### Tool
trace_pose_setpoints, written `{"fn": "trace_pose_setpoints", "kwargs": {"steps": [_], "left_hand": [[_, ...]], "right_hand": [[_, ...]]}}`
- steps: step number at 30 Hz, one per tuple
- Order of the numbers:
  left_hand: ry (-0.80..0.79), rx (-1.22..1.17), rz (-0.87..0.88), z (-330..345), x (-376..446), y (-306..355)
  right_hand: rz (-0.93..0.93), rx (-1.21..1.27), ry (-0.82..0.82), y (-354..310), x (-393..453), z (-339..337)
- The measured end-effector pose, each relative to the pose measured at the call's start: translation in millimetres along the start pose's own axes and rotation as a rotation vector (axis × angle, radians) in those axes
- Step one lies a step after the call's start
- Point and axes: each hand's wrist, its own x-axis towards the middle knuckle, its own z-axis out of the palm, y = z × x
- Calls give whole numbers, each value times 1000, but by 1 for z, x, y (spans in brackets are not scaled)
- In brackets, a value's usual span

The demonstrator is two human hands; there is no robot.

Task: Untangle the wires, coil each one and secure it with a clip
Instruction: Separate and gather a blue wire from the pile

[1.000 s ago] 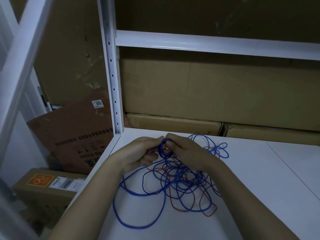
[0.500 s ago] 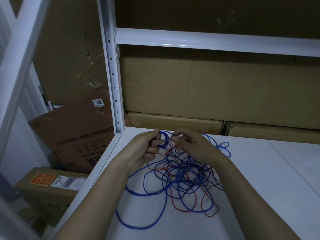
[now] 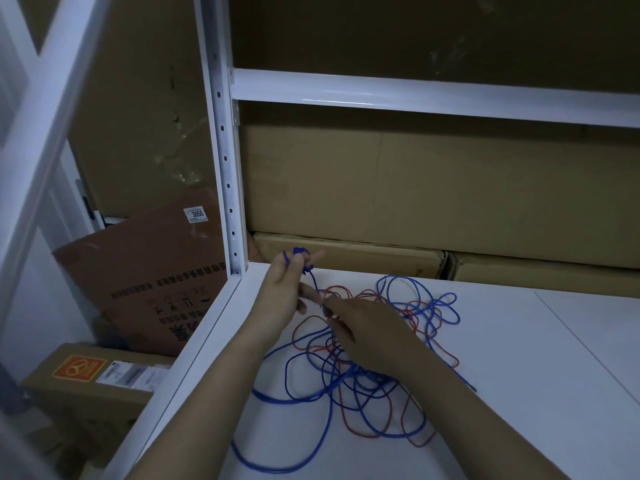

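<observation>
Your left hand (image 3: pixel 289 289) is raised near the back-left corner of the white shelf board (image 3: pixel 519 393), fingers curled round a small bundle of blue wire (image 3: pixel 300 252) wound at the fingertips, with one blue strand running down from it toward the heap. Your right hand (image 3: pixel 360 332) lies lower, fingers bent onto the tangle, seemingly pinching a strand near where that line drops; which colour it grips I cannot tell. The rest of the blue wire and the red wire (image 3: pixel 349 415) sprawl together in loose loops across the left half of the board, reaching toward its front edge.

You seem to be early in winding the blue one. Keep the started coil pinched firmly so the turns do not spring open, and let the right hand feed slack, lifting blue over red wherever they cross. Draw gently; a hard pull would likely tighten the knots. No clip is visible, so find one before the coil grows too fat to hold
</observation>
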Motion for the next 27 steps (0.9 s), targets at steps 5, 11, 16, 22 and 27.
{"fn": "trace_pose_setpoints", "kwargs": {"steps": [5, 11, 16, 22, 27], "left_hand": [[-113, 249, 106, -2, -1, -9], [-226, 217, 63, 6, -6, -9], [-248, 383, 84, 8, -7, -16], [-217, 164, 40, 6, -5, -11], [-121, 66, 33, 2, 3, -12]], "right_hand": [[-170, -66, 85, 1, 10, -17], [33, 120, 174, 1, 15, -35], [112, 353, 93, 1, 23, -42], [77, 556, 37, 9, 23, -44], [170, 677, 191, 16, 12, -36]]}}
